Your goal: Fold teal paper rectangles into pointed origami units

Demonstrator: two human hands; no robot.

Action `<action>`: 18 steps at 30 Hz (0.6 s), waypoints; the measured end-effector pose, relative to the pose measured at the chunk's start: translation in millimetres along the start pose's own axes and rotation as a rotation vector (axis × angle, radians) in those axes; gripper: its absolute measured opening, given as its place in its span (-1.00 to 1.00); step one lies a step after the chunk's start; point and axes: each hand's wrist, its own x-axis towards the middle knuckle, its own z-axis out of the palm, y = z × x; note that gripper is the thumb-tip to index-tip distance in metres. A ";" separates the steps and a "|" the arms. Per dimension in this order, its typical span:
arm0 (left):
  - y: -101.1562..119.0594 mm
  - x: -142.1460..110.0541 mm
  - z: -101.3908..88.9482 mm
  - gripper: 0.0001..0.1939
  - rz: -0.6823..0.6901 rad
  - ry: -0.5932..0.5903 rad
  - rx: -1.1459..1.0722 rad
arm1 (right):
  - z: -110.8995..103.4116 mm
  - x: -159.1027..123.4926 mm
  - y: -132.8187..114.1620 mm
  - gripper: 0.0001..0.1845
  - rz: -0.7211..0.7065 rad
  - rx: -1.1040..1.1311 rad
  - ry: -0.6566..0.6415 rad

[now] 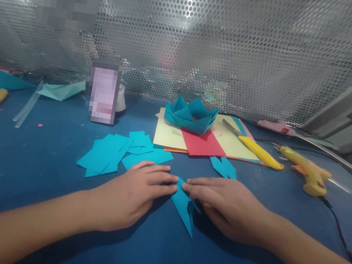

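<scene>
Your left hand [144, 187] rests flat, outstretched fingers [163, 190] on the folded blue paper [184, 209] at your twelve o'clock; your right hand [231, 206] touches it too, though you cannot tell whether it pinches. Ten o'clock from that paper, loose blue sheets [107, 152] overlap on the counter [141, 261].

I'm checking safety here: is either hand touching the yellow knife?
No, the yellow knife lies partly on the stacked paper, apart from the left hand and right hand, which both touch the folded blue paper.
</scene>
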 end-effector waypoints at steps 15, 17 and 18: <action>2.3 -0.6 0.3 -0.45 -0.008 0.028 -0.029 | -0.3 6.1 -5.9 -0.61 -0.029 -0.023 -0.012; 2.8 0.8 0.4 -0.44 -0.014 0.030 -0.036 | 0.0 6.2 -5.5 -0.62 -0.013 0.007 -0.010; 3.1 1.6 0.4 -0.44 -0.014 0.033 -0.036 | 0.2 6.2 -5.4 -0.62 0.007 0.039 -0.007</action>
